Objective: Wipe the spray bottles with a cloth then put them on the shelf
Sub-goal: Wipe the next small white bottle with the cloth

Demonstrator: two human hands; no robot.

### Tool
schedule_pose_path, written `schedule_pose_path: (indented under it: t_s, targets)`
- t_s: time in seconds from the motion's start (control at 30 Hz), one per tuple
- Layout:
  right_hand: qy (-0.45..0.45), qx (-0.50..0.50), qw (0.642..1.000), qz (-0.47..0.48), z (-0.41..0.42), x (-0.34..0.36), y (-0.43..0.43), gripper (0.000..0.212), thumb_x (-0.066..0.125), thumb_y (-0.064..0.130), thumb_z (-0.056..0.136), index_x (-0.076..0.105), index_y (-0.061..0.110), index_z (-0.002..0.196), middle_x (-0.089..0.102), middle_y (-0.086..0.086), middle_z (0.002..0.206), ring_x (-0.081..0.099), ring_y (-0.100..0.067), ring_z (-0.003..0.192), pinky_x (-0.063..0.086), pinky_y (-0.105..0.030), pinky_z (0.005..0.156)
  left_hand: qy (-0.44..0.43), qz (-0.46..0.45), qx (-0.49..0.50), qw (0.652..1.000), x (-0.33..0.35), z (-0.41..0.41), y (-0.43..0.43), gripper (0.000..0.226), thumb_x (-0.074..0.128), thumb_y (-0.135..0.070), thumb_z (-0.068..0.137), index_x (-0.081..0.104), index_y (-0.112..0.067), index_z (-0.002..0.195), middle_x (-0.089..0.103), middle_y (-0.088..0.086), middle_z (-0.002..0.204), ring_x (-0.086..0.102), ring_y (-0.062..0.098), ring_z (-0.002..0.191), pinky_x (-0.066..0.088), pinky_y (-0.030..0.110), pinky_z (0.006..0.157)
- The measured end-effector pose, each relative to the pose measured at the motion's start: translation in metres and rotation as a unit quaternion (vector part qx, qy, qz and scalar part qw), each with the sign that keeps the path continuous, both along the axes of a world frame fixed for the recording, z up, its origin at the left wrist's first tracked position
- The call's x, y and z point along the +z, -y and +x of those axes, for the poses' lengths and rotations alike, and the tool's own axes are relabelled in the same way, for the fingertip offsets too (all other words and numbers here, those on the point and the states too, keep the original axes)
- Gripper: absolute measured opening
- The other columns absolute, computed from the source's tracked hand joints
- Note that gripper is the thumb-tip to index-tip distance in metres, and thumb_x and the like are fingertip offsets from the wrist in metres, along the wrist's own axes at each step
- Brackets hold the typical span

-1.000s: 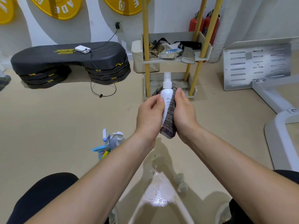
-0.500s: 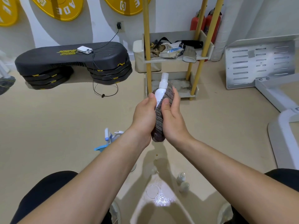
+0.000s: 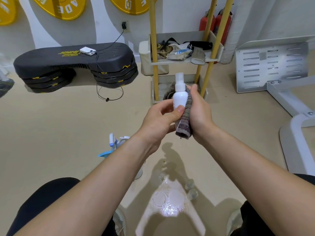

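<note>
**Item 1. White spray bottle** (image 3: 179, 97). Held upright in mid-air at the centre of the view, nozzle up. It sits between both hands, off the floor and not yet on the shelf. Keeping it upright likely leaves the body free for wiping all round.

**Item 2. Left hand** (image 3: 158, 121). At 8 o'clock from the bottle. The thumb and curled fingers pinch the bottle's lower body, apparently to steady or turn it against the cloth.

**Item 3. Right hand** (image 3: 199, 113). At 4 o'clock from the bottle. The fingers are closed round the cloth, pressing it to the bottle's right and rear sides.

**Item 4. Cloth** (image 3: 185, 120). Dark and striped, wrapped partly round the bottle. Its loose end hangs below the right palm.

**Item 5. Shelf** (image 3: 179, 61). At 12 o'clock from the hands, with yellow posts. The upper tier holds rags and packets, and the lower tier shows just behind the bottle. It looks near enough to reach forward to.

**Item 6. Further spray bottles** (image 3: 117, 142). On the floor at 7 o'clock from the hands, partly hidden by the left forearm. They are probably waiting their turn.

**Status.** Wiping is in hand, and no wiped bottle can be seen on the shelf.
</note>
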State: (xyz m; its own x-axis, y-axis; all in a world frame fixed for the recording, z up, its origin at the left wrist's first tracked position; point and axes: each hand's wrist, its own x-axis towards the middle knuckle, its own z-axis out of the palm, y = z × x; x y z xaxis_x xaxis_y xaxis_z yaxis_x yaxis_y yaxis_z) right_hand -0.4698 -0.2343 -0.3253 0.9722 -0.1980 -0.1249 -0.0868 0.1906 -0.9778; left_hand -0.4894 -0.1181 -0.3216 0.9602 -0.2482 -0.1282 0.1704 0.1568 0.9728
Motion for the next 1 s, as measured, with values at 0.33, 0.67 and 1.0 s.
schedule_pose_path:
  t_s: [0.33,0.67,1.0]
  targets:
    - [0.094,0.073,0.965,-0.233,-0.034,-0.036,-0.025,0.047,0.028,0.049,0.104,0.044,0.032,0.145,0.059,0.005,0.139,0.055,-0.013,0.128,0.042,-0.039,0.11,-0.073,-0.011,0.061,0.995,-0.001,-0.005,-0.017,0.021,0.061,-0.022,0.101,0.069,-0.006,0.111,0.064,0.005,0.088,0.059,0.019,0.079,0.049,0.028,0.066]
    - [0.025,0.125,0.903,-0.411,-0.063,-0.048,-0.048,0.045,0.047,0.031,0.103,0.04,0.018,0.061,0.042,0.001,0.056,0.039,-0.019,0.056,0.02,-0.036,0.06,-0.065,0.004,0.236,0.969,-0.012,-0.011,-0.076,0.031,0.07,-0.02,0.095,0.06,-0.006,0.121,0.062,0.006,0.105,0.064,0.022,0.092,0.06,0.043,0.08]
    - [-0.223,0.169,0.922,-0.269,-0.06,-0.139,-0.057,0.024,0.064,0.032,0.082,0.056,0.013,0.07,0.054,-0.002,0.068,0.048,-0.025,0.065,0.041,-0.033,0.063,-0.115,0.238,0.315,0.911,-0.158,-0.074,-0.075,0.029,0.083,-0.023,0.078,0.068,-0.02,0.103,0.07,-0.003,0.104,0.065,0.019,0.096,0.052,0.034,0.087]
